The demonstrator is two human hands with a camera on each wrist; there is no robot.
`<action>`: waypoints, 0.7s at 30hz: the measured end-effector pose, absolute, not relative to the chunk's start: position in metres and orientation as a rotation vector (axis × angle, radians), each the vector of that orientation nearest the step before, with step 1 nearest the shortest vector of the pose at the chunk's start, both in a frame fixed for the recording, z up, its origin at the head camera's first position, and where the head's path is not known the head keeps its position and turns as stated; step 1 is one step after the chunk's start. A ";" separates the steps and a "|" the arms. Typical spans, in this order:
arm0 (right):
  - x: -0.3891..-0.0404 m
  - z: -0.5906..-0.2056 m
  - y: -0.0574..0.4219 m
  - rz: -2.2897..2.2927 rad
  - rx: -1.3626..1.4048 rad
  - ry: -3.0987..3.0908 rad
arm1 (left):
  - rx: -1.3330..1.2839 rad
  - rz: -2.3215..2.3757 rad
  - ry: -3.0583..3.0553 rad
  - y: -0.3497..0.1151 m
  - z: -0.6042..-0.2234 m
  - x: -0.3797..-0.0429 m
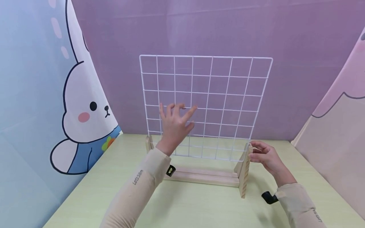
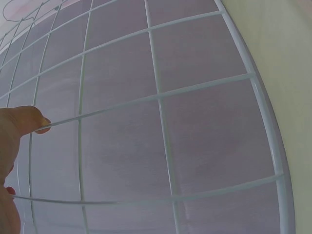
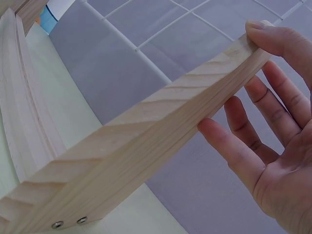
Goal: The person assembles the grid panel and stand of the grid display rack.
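A white wire grid panel (image 1: 218, 91) stands upright, leaning back slightly, between the side pieces of a wooden stand (image 1: 202, 179). My left hand (image 1: 175, 125) is in front of the grid with its fingers spread, fingertips touching the wires. In the left wrist view, a fingertip (image 2: 43, 126) lies against one horizontal wire. My right hand (image 1: 265, 156) holds the top of the stand's right side piece (image 1: 244, 172). The right wrist view shows the thumb (image 3: 273, 36) on that piece's upper end and other fingers along its edge. My left forearm partly hides the stand's left side.
The stand rests on a pale yellow-green tabletop (image 1: 199, 209). Behind is a purple backdrop (image 1: 199, 28). A blue panel with a cartoon rabbit (image 1: 85, 117) borders the left, a pink and cream panel (image 1: 339, 136) the right. Two screw heads (image 3: 57, 224) show low on the side piece.
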State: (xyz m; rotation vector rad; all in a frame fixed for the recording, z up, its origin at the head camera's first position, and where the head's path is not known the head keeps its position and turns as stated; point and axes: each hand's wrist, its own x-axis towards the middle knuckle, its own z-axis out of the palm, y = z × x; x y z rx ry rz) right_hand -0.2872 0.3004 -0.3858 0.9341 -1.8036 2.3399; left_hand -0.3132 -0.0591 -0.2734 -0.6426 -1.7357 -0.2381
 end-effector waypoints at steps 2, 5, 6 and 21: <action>-0.288 -0.385 0.301 2.343 0.938 -1.805 | -0.641 -0.245 -1.728 -0.058 -0.274 -0.314; -0.289 -0.385 0.303 2.347 0.935 -1.808 | -0.636 -0.250 -1.720 -0.057 -0.276 -0.314; -0.289 -0.385 0.303 2.347 0.933 -1.811 | -0.633 -0.250 -1.718 -0.057 -0.276 -0.314; -0.289 -0.384 0.305 2.338 0.936 -1.807 | -0.609 -0.258 -1.722 -0.055 -0.289 -0.313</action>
